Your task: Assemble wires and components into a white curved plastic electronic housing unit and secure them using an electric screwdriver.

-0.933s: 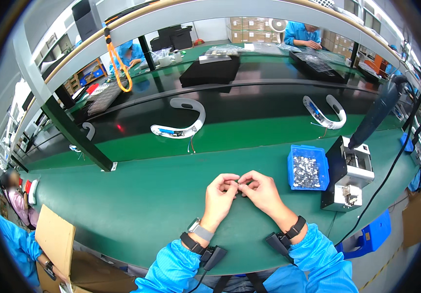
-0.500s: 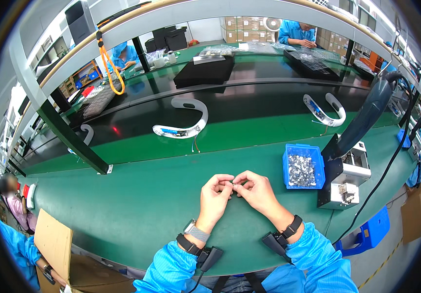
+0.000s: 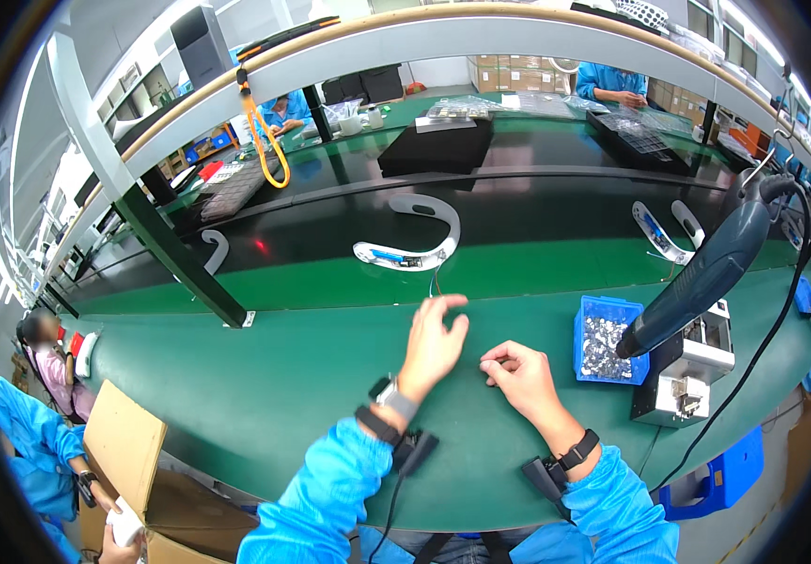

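Note:
My left hand reaches forward over the green bench, thumb and fingers apart, holding nothing I can see. Its fingertips are close to the thin wires of a white C-shaped housing, which carries a blue part and small electronics. Whether they touch the wires I cannot tell. My right hand hovers above the bench, thumb and forefinger pinched together; anything between them is too small to name. To its right stands a blue bin full of small metallic and dark parts.
An electric screwdriver hangs at the right, its tip in front of the bin. Beside it stands a metal-and-black bench device. Another white housing lies farther right. A green post rises at left; co-workers sit across and at lower left.
My hands, together before, have come apart. The left has moved forward toward the housing's wires; the right stays pinched. The whole view has shifted, and the screwdriver now overlaps the bin.

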`<act>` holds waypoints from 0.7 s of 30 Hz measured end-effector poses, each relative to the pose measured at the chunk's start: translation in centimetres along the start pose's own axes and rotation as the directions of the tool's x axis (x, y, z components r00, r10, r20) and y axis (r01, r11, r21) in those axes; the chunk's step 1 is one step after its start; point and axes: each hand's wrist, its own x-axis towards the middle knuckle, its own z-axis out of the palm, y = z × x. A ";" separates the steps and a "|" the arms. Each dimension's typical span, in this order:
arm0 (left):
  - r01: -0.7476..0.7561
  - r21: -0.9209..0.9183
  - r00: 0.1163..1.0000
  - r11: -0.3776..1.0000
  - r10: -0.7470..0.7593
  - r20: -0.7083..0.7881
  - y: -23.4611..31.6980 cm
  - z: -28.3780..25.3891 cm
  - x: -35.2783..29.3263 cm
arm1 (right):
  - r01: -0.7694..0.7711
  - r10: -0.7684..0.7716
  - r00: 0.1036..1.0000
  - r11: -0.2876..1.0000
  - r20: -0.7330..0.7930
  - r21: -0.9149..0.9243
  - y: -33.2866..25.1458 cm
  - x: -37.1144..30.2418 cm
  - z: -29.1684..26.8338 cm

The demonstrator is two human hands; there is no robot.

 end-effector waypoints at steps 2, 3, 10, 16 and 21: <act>-0.085 0.314 0.993 0.946 0.105 -0.047 -2.1 0.3 4.0 | -0.005 0.005 1.000 0.999 0.010 0.036 0.3 -0.1 0.0; -0.104 0.442 0.986 0.891 0.152 -0.074 -3.0 0.3 5.9 | -0.006 0.005 1.000 0.997 0.020 0.074 0.2 -0.1 0.0; -0.162 0.812 0.985 0.561 0.144 0.097 -4.8 1.5 11.2 | 0.014 -0.014 1.000 0.999 0.019 0.034 0.4 0.0 -0.4; -0.322 0.714 0.946 0.621 0.193 0.259 -3.9 2.6 10.2 | 0.076 -0.077 0.997 0.996 0.005 0.038 -0.4 -0.1 -0.3; -0.256 0.562 0.964 0.786 0.166 0.206 2.6 -2.1 10.4 | 0.191 -0.163 0.976 0.960 -0.147 0.205 -2.8 -1.2 -1.2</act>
